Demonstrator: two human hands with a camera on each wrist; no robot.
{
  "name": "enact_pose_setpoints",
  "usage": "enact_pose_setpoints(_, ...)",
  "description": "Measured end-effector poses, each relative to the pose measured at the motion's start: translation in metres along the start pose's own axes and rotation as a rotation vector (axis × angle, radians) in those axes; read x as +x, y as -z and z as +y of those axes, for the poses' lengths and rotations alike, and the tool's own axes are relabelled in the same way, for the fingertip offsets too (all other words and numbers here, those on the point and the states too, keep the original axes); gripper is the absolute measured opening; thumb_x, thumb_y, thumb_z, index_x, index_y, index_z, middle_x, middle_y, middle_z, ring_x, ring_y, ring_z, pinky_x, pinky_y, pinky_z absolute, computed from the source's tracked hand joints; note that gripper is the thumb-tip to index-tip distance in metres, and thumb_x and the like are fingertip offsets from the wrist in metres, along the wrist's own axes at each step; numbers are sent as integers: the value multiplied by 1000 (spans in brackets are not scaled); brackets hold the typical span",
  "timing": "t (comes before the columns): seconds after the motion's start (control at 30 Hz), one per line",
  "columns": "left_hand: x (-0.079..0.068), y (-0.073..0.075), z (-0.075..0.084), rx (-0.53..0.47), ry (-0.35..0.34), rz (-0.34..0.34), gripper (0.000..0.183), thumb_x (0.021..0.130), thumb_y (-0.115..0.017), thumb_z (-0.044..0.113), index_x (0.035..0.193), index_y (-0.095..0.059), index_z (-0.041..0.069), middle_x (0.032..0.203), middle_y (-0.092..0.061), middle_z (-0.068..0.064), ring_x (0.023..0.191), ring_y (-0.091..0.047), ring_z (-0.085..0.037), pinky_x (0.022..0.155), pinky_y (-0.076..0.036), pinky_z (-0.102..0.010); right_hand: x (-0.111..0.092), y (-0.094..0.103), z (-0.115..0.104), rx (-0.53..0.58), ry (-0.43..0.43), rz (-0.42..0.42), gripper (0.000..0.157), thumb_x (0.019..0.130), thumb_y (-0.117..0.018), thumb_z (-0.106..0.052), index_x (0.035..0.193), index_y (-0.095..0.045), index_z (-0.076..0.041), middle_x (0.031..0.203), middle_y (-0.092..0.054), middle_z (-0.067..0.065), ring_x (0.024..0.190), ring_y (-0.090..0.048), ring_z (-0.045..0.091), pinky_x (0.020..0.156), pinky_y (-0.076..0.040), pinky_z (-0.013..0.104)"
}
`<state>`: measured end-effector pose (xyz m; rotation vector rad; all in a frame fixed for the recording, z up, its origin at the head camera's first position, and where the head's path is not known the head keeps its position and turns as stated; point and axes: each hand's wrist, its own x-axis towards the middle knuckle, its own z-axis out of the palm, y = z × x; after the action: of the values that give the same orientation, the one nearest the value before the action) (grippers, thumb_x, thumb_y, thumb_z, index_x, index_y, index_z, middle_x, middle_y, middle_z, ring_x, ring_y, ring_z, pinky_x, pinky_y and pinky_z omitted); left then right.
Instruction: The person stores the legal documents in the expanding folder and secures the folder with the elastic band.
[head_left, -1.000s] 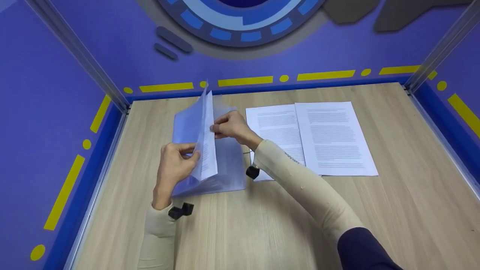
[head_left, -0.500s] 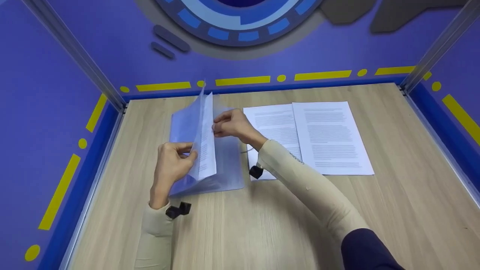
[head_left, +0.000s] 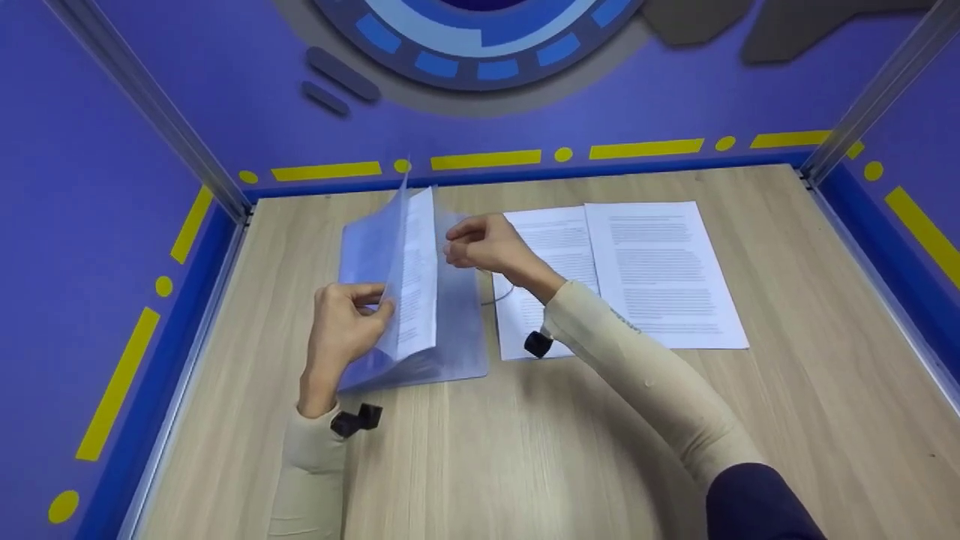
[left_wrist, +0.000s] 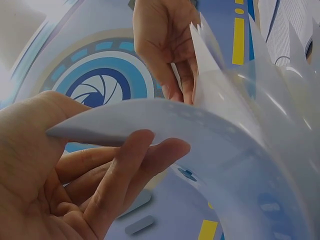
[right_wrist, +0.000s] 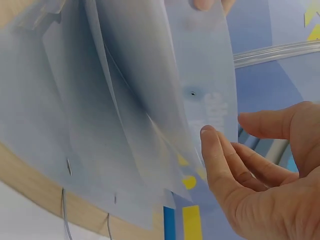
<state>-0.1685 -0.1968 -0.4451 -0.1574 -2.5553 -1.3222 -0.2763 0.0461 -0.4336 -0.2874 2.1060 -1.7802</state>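
A translucent bluish plastic folder [head_left: 463,330] stands partly opened at the left of the table, its clear leaves raised. Among them is a white printed sheet [head_left: 418,277], nearly upright. My left hand [head_left: 341,322] pinches the folder's raised cover [left_wrist: 215,130] between thumb and fingers at the near left. To the right of the raised leaves hovers my right hand [head_left: 487,244], its thumb and fingers [right_wrist: 215,155] spread apart with nothing between them. A thin grey elastic cord [head_left: 501,297] loops out from the folder's right edge.
Two printed paper stacks, a left one [head_left: 551,232] and a right one [head_left: 664,277], lie overlapping right of the folder. The wood-grain table [head_left: 480,465] is bounded by blue panels [head_left: 637,105] at the back and sides. Both sleeves carry small black blocks.
My right hand has let go of the raised sheet's edge and drawn back to the right. The printed sheet now leans slightly further right. My left hand keeps its grip.
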Motion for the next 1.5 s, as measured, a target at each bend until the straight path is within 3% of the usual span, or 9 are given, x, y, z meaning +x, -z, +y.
enact_pose_setpoints(0.23, -2, -1, 0, 3, -14, -2, 23, 86, -77, 0, 106, -81, -9, 101, -80, -26, 87, -81, -37, 75, -67, -47, -15, 18, 4, -89, 48, 7, 28, 97, -74, -11, 123, -74, 1, 112, -73, 15, 101, -76, 26, 91, -65, 36)
enact_pose_setpoints(0.43, -2, -1, 0, 2, -22, -7, 22, 86, -77, -1, 107, -81, -8, 100, -80, -25, 87, -81, -36, 75, -67, -45, -26, 36, 5, -199, 66, 36, 30, 99, -75, -17, 125, -75, -3, 115, -75, 12, 107, -75, 29, 95, -63, 39)
enact_pose_setpoints(0.7, -2, 0, 0, 9, -4, -7, 23, 86, -76, 0, 107, -82, -8, 100, -80, -25, 87, -81, -35, 74, -67, -43, -36, 68, 8, -317, 58, 109, 33, 98, -76, -21, 127, -75, -4, 117, -77, 12, 107, -75, 27, 90, -61, 34)
enact_pose_setpoints(1.2, -2, 2, 1, 11, 2, -12, 23, 88, -77, 0, 109, -81, -7, 103, -80, -25, 90, -81, -36, 76, -67, -44, -51, 130, 11, -439, 43, 219, 38, 101, -74, -25, 133, -72, -4, 125, -75, 16, 113, -72, 32, 92, -60, 39)
enact_pose_setpoints(1.5, -1, 2, 0, -8, 1, -10, 22, 87, -77, -1, 108, -82, -7, 100, -80, -24, 88, -81, -35, 74, -67, -38, -63, 163, 17, -494, 20, 285, 40, 101, -74, -27, 134, -71, -6, 128, -73, 16, 117, -70, 33, 96, -59, 45)
